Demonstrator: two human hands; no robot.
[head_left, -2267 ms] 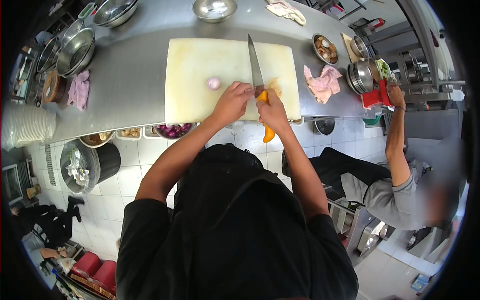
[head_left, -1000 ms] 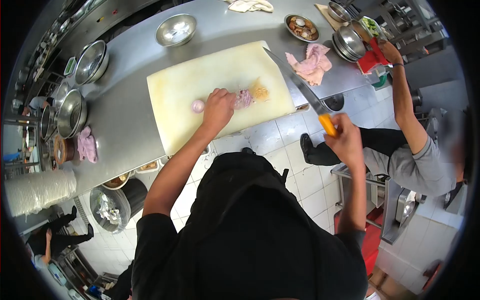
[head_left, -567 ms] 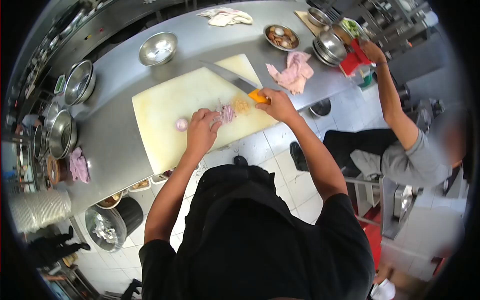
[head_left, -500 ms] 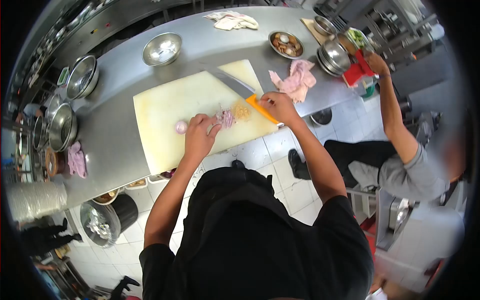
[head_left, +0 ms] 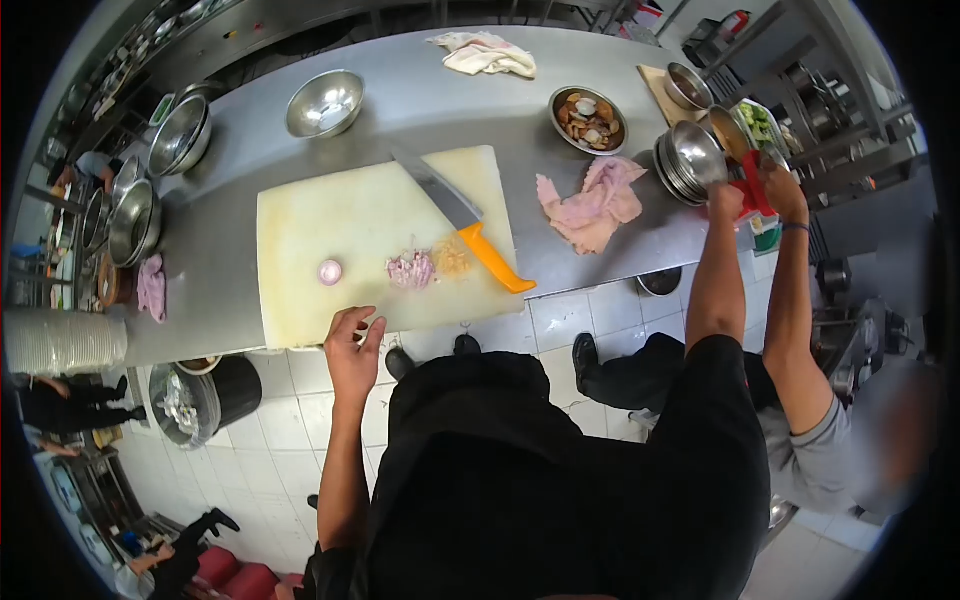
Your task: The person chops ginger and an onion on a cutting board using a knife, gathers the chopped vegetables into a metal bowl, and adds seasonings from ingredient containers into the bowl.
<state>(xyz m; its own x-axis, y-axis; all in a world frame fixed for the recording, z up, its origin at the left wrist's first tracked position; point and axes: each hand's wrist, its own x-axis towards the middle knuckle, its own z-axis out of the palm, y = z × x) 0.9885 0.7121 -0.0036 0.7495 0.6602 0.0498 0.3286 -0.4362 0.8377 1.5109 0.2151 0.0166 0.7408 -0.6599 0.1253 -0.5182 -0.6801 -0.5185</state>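
My left hand hovers by the front edge of the white cutting board, holding nothing, its fingers loosely apart. On the board lie a piece of shallot, a pile of chopped shallot and a small heap of minced yellowish bits. A knife with an orange handle rests across the board, untouched. My right hand is stretched far right, beside the stacked metal bowls and a red object; its fingers are too hidden to show a hold.
A co-worker's hand is at the red object, close to my right hand. Pink cloth, a bowl of brown pieces, a metal bowl and a white cloth are on the steel table. A bin stands left below.
My right hand has let go of the knife and reached right to the bowls. The knife lies on the board. My left hand has drawn back from the chopped shallot toward me.
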